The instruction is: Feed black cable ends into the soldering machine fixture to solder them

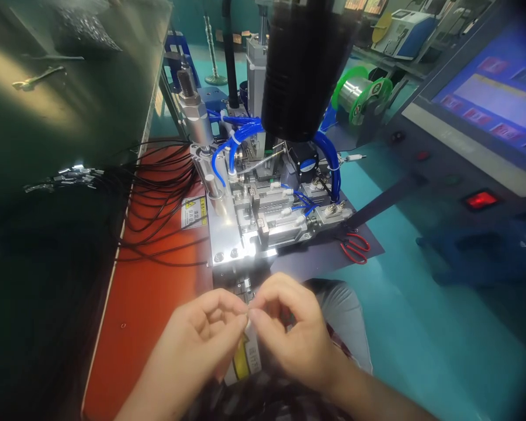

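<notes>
My left hand (210, 336) and my right hand (291, 327) meet fingertip to fingertip in front of the machine (267, 204). Thumb and index finger are pinched together on each. Whatever lies between the fingertips is too small and too covered to name. Just beyond the fingers is the machine's front end, with a small metal fixture (244, 285) under a bright light. Below the hands a yellow and white label (245, 356) shows in part.
Black cables (158, 193) with metal ends run from the dark table (70, 245) at left over the orange surface (151, 316). Red-handled scissors (355, 248) lie right of the machine. A control panel (456, 158) stands at right, a green wire spool (359, 93) behind.
</notes>
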A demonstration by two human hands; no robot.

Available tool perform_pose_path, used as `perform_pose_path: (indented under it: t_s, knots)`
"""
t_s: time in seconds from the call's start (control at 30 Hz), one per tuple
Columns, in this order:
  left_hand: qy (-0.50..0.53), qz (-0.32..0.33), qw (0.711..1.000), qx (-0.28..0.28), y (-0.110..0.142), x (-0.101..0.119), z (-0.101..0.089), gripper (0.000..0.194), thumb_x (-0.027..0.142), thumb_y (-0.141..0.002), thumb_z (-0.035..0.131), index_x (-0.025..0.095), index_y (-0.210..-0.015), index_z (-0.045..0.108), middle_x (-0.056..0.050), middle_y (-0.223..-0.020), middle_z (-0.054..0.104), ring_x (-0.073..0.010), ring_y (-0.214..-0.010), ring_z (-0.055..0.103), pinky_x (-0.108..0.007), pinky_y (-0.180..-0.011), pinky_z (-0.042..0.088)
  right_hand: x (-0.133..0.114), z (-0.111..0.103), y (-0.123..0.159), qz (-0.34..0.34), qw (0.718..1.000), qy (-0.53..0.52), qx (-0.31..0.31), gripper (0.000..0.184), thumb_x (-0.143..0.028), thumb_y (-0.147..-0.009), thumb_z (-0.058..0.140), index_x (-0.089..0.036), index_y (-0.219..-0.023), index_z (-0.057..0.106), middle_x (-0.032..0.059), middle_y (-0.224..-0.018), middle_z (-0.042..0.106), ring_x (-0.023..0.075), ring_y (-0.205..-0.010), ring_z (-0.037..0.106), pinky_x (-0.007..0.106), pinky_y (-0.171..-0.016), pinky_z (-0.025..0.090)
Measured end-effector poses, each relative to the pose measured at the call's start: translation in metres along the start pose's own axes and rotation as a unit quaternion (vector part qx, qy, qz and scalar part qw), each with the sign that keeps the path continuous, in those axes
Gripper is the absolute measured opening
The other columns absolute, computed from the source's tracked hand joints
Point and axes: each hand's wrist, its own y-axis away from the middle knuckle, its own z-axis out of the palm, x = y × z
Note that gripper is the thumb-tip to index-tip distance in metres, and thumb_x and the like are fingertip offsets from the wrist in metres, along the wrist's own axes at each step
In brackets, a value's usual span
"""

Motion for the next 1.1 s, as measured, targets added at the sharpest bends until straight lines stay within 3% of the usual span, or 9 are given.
perform_pose_path:
  t_s: [0.1, 0.17, 0.23, 0.3, 0.37, 0.43, 0.67, 0.9, 1.1]
  knots:
    - [0.026, -0.002, 1.0, -0.003, 0.003, 0.002, 0.002, 0.029, 0.045, -0.073, 0.07, 0.018, -0.079, 0.063, 0.007, -0.045, 0.05, -0.0036, -0.035, 0.031, -0.016, -0.037, 0.017, 0.005, -0.001, 0.002, -0.158, 0.983, 0.086, 0.02, 0.012, -0.007, -0.085, 0.062, -0.017, -0.086, 0.067, 0.0023, -0.075, 0.063, 0.0108, -0.058, 0.054, 0.023, -0.053, 0.045]
    - [0.043, 0.0, 0.999, -0.002, 0.005, 0.005, 0.004, 0.03, 0.046, -0.075, 0.07, 0.018, -0.081, 0.062, 0.007, -0.045, 0.051, -0.0036, -0.035, 0.03, -0.017, -0.038, 0.017, 0.008, -0.001, 0.004, -0.191, 0.974, 0.115, 0.033, 0.014, -0.007, -0.087, 0.061, -0.019, -0.088, 0.068, 0.0026, -0.076, 0.065, 0.0119, -0.061, 0.056, 0.025, -0.056, 0.047]
    - [0.058, -0.001, 0.998, 0.006, 0.006, 0.007, 0.006, 0.032, 0.047, -0.075, 0.07, 0.018, -0.083, 0.062, 0.008, -0.044, 0.05, -0.0031, -0.035, 0.027, -0.017, -0.039, 0.016, 0.009, 0.001, 0.005, -0.117, 0.989, 0.075, 0.047, 0.011, -0.01, -0.085, 0.065, -0.02, -0.083, 0.068, 0.0015, -0.075, 0.064, 0.0109, -0.058, 0.054, 0.023, -0.051, 0.044]
    - [0.072, -0.011, 0.997, 0.015, 0.005, 0.008, 0.006, 0.034, 0.048, -0.072, 0.072, 0.018, -0.082, 0.061, 0.008, -0.044, 0.05, -0.0024, -0.034, 0.025, -0.018, -0.04, 0.016, 0.009, 0.004, 0.004, 0.017, 0.999, 0.005, 0.047, 0.01, -0.014, -0.08, 0.071, -0.02, -0.075, 0.064, -0.0002, -0.073, 0.062, 0.0089, -0.053, 0.049, 0.021, -0.044, 0.039]
    - [0.081, -0.026, 0.996, 0.021, 0.004, 0.008, 0.006, 0.037, 0.05, -0.069, 0.074, 0.018, -0.08, 0.06, 0.008, -0.043, 0.05, -0.0024, -0.034, 0.024, -0.018, -0.04, 0.016, 0.008, 0.005, 0.004, 0.132, 0.989, -0.054, 0.033, 0.011, -0.016, -0.075, 0.074, -0.019, -0.074, 0.063, -0.0026, -0.071, 0.06, 0.0069, -0.048, 0.043, 0.02, -0.042, 0.036]
    - [0.077, -0.032, 0.996, 0.016, 0.004, 0.007, 0.006, 0.039, 0.052, -0.069, 0.075, 0.018, -0.08, 0.06, 0.009, -0.042, 0.047, -0.0026, -0.035, 0.024, -0.017, -0.04, 0.015, 0.006, 0.006, 0.003, 0.19, 0.977, -0.095, 0.009, 0.011, -0.018, -0.073, 0.074, -0.018, -0.079, 0.065, -0.0039, -0.07, 0.059, 0.0051, -0.045, 0.041, 0.02, -0.043, 0.035]
    - [0.058, -0.005, 0.998, -0.013, 0.006, 0.001, 0.005, 0.034, 0.05, -0.077, 0.071, 0.018, -0.082, 0.058, 0.008, -0.046, 0.052, -0.0024, -0.035, 0.028, -0.017, -0.04, 0.015, -0.001, 0.006, 0.003, 0.218, 0.964, -0.15, -0.006, 0.005, -0.017, -0.075, 0.068, -0.016, -0.074, 0.063, -0.005, -0.066, 0.052, 0.0043, -0.047, 0.038, 0.019, -0.045, 0.03]
    - [0.111, -0.043, 0.993, 0.001, 0.007, 0.004, 0.011, 0.033, 0.047, -0.074, 0.072, 0.019, -0.079, 0.056, 0.009, -0.042, 0.048, -0.0031, -0.037, 0.023, -0.02, -0.043, 0.014, -0.003, 0.007, 0.005, 0.328, 0.912, -0.244, -0.039, 0.014, -0.029, -0.077, 0.065, -0.018, -0.075, 0.055, -0.0121, -0.045, 0.036, 0.0048, -0.041, 0.025, 0.019, -0.039, 0.021]
    - [0.075, -0.032, 0.997, -0.009, 0.006, 0.002, 0.01, 0.031, 0.047, -0.076, 0.069, 0.018, -0.081, 0.059, 0.008, -0.045, 0.05, -0.0027, -0.035, 0.025, -0.019, -0.041, 0.015, -0.003, 0.007, 0.009, 0.297, 0.933, -0.201, -0.038, 0.01, -0.024, -0.079, 0.063, -0.018, -0.074, 0.055, -0.0114, -0.049, 0.036, 0.0055, -0.043, 0.029, 0.019, -0.041, 0.023]
